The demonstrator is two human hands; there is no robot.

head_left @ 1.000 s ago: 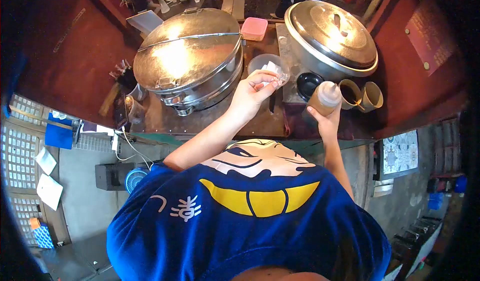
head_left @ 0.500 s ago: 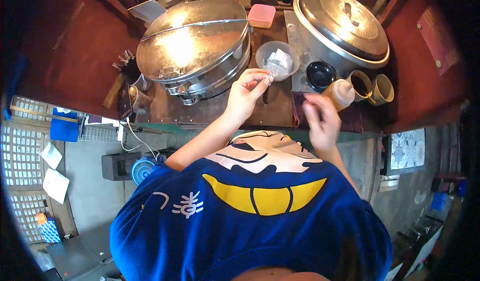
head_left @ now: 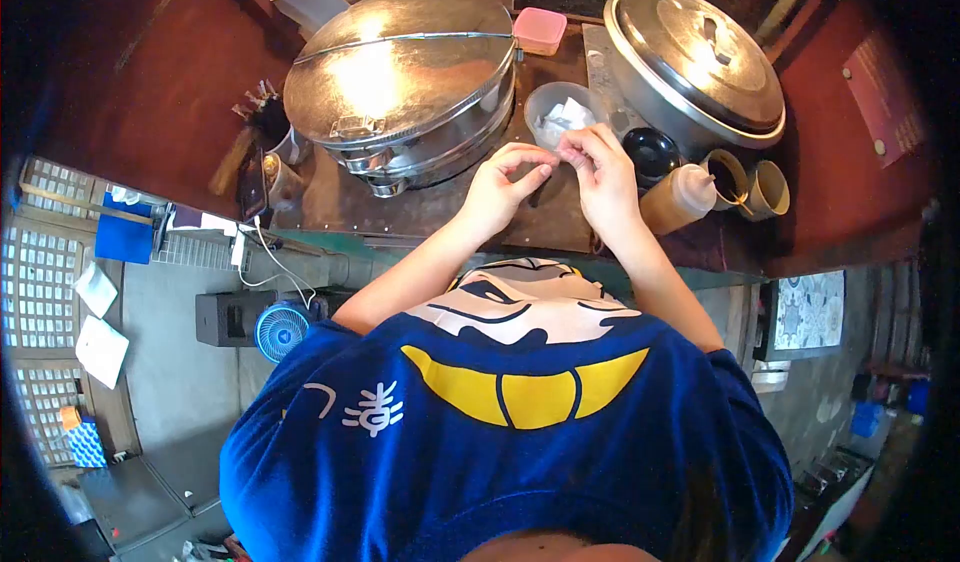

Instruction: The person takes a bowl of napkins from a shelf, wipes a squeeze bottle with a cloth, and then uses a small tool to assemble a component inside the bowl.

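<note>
Close together over the counter's near part, both hands meet at their fingertips. My left hand (head_left: pixel 508 187) is pinched at thumb and forefinger; what lies between them is too small to make out. My right hand (head_left: pixel 602 167) is also pinched, its fingertips touching or almost touching the left ones, with its contents hidden. Just beyond them stands a clear plastic bowl (head_left: pixel 538 97) with crumpled white pieces (head_left: pixel 568 115) in it. A squeeze bottle (head_left: pixel 680 200) with a pale nozzle is right of my right hand, beside a black bowl (head_left: pixel 652 154).
A large round metal steamer (head_left: pixel 410 62) stands at the left, a lidded metal pot (head_left: pixel 700 57) at the right. A pink container (head_left: pixel 540 31) lies between them at the back. Two cups (head_left: pixel 767 190) stand at the right, and a holder with sticks (head_left: pixel 268 122) at the left.
My right hand has moved left and up from beside the bottle to meet my left hand. The small clear piece seen at my left fingertips is no longer distinct. The view has shifted slightly.
</note>
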